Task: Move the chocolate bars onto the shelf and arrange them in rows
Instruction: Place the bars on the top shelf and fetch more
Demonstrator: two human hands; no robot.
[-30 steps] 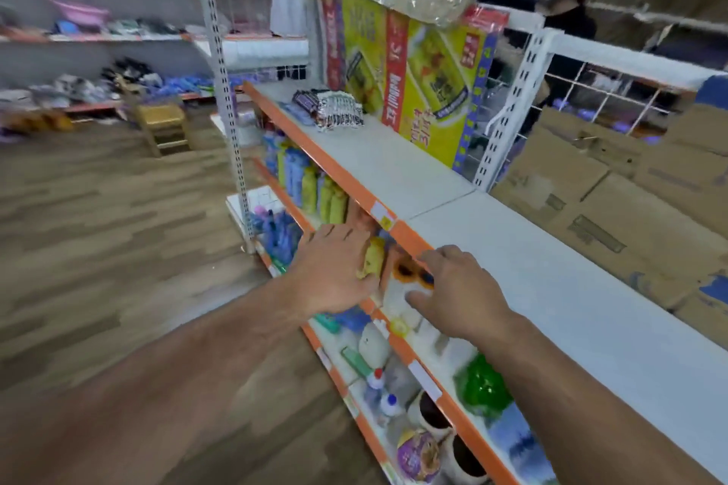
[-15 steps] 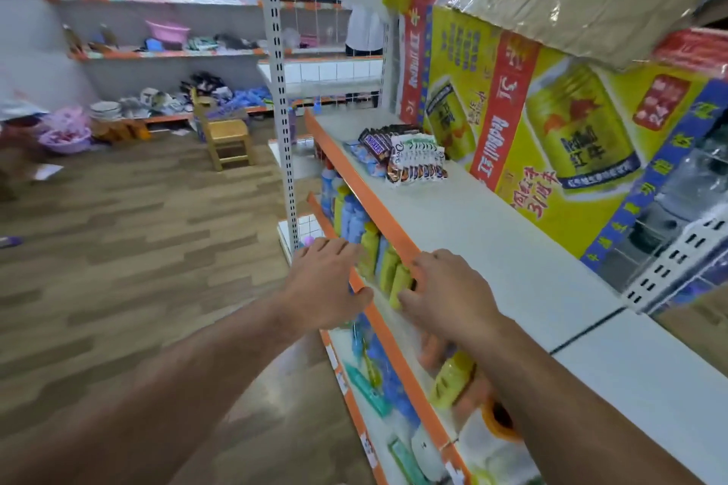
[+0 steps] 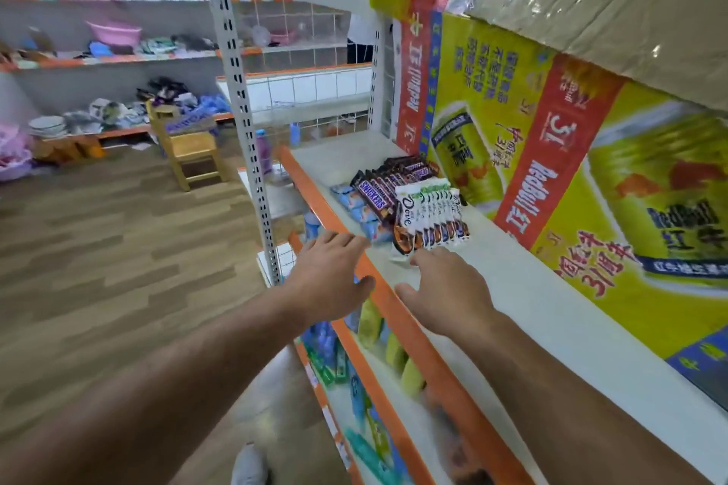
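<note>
Your left hand (image 3: 327, 276) hangs over the orange front edge (image 3: 398, 317), fingers spread wide, holding nothing. Your right hand (image 3: 449, 287) is likewise spread and unladen above the white shelf (image 3: 543, 299). Its fingertips are close to the chocolate bars (image 3: 405, 205); contact cannot be confirmed. Wrappers read SNICKERS (image 3: 376, 193) and Dove (image 3: 431, 211), the rows touching. The banner (image 3: 551, 169) behind shows mirrored Red Bull lettering. Bare shelf surface runs from the bars toward you.

A wooden chair (image 3: 193, 146) stands on the plank floor (image 3: 98, 268); a yellow drink banner (image 3: 551, 169) lines the right.
</note>
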